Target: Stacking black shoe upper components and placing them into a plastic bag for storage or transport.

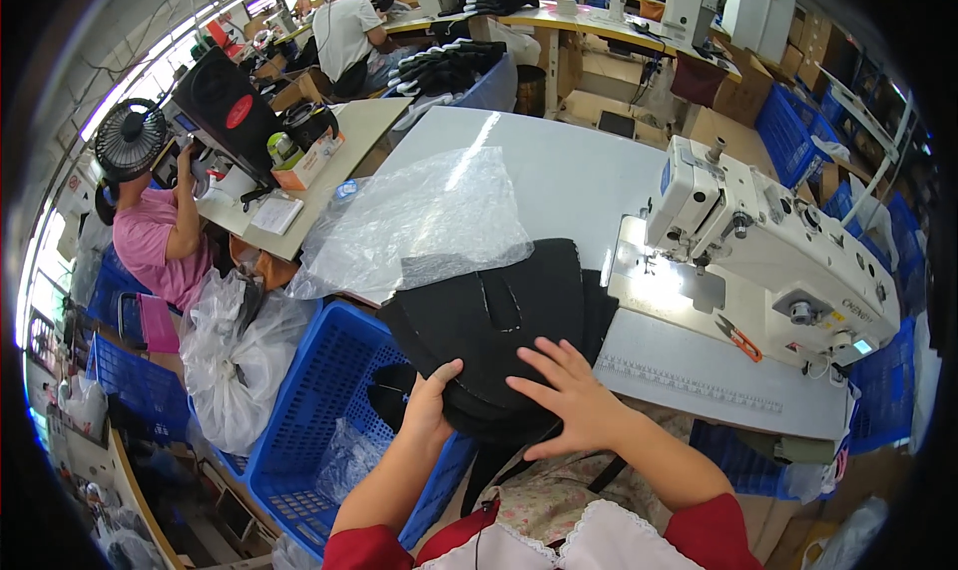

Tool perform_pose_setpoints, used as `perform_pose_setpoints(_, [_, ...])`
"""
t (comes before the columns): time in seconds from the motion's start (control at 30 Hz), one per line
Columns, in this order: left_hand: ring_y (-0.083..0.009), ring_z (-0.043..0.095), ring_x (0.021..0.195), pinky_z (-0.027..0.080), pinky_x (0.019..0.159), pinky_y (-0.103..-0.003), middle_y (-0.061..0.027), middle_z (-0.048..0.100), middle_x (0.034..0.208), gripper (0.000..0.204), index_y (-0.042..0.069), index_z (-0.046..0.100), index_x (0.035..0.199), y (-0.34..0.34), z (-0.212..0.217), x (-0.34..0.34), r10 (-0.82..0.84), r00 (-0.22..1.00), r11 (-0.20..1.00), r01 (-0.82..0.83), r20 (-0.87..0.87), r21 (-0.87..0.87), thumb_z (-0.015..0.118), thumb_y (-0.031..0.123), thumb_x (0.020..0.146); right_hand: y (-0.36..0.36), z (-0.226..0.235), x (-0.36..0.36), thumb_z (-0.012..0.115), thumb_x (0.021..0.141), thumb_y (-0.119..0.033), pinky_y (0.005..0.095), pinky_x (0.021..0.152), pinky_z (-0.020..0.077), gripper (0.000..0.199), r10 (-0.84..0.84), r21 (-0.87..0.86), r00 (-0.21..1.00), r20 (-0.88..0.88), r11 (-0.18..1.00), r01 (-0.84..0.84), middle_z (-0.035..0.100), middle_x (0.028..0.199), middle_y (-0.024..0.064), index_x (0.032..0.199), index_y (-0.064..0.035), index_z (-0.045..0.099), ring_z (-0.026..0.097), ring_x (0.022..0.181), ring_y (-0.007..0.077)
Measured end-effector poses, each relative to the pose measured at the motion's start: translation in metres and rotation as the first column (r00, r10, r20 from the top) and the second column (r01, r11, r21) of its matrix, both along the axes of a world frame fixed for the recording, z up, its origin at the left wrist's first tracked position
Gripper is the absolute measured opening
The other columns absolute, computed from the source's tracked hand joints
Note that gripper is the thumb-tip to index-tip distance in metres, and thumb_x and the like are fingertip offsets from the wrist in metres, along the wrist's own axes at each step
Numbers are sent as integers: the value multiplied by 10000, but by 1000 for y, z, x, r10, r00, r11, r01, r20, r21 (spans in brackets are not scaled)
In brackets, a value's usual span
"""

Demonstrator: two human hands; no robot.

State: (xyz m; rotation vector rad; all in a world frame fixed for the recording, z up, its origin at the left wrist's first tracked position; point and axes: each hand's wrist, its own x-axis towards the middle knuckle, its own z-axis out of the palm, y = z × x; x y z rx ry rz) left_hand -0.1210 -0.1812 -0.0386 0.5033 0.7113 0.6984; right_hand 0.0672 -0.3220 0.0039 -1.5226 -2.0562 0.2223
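Head view: the left hand [431, 405] grips the near left edge of a stack of black fabric pieces [494, 325]. Its thumb lies on top, pointing toward 1 o'clock, and the other fingers curl out of sight beneath, so the hand is clamped on the stack. The left forearm rises from 6 o'clock, leaning slightly right.

The right hand [574, 400] lies flat on the stack's near right part, palm down. Its fingers [539, 355] are spread well apart and point toward 10 and 11 o'clock; it presses rather than grips. The right forearm comes in from about 5 o'clock, with a red sleeve at the elbow.

The stack rests on the near edge of the grey counter [559, 171], partly overhanging a blue plastic crate [319, 400] at its 8 o'clock. A crumpled clear plastic bag [419, 216] lies touching the stack at its 11 o'clock, possibly overlapping its far edge. A white sewing machine [768, 241] stands on the counter at 2 o'clock from the stack.
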Motion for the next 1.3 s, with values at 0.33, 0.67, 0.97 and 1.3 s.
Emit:
perform_pose_setpoints(0.33, [-314,593,1093,500,954,-465,-161,584,1197,513,34,440,1296,-20,1,-14,8,1000,998,-8,4,-65,626,20,818,-90,-106,13,534,918,-537,385,826,509,706,-582,-592,107,-806,795,-133,564,1238,169,1318,32,414,602,1025,251])
perform_pose_setpoints(0.67, [-287,443,1251,365,1065,-379,-148,428,1370,790,25,259,1425,-37,3,-33,-100,975,964,144,-201,223,691,31,763,-46,-68,-19,618,876,-429,431,1015,421,727,-371,-341,-273,-887,927,-153,405,1440,101,1435,-84,305,461,1260,263])
perform_pose_setpoints(0.97, [-324,440,1282,363,1065,-377,-271,411,1368,927,-63,155,1433,-66,79,-37,39,770,590,497,-637,636,753,203,777,-38,-50,-33,577,802,23,419,991,465,633,-396,-411,-148,-906,907,90,478,1304,171,1384,2,329,514,1180,321])
perform_pose_setpoints(1.3, [-393,527,1191,427,1007,-391,-331,428,1328,869,-73,220,1422,-17,126,2,206,774,263,546,-599,796,697,239,765,12,35,-10,620,817,-58,343,981,428,666,-247,-241,140,-959,969,62,494,1293,195,1406,12,318,521,1151,283])
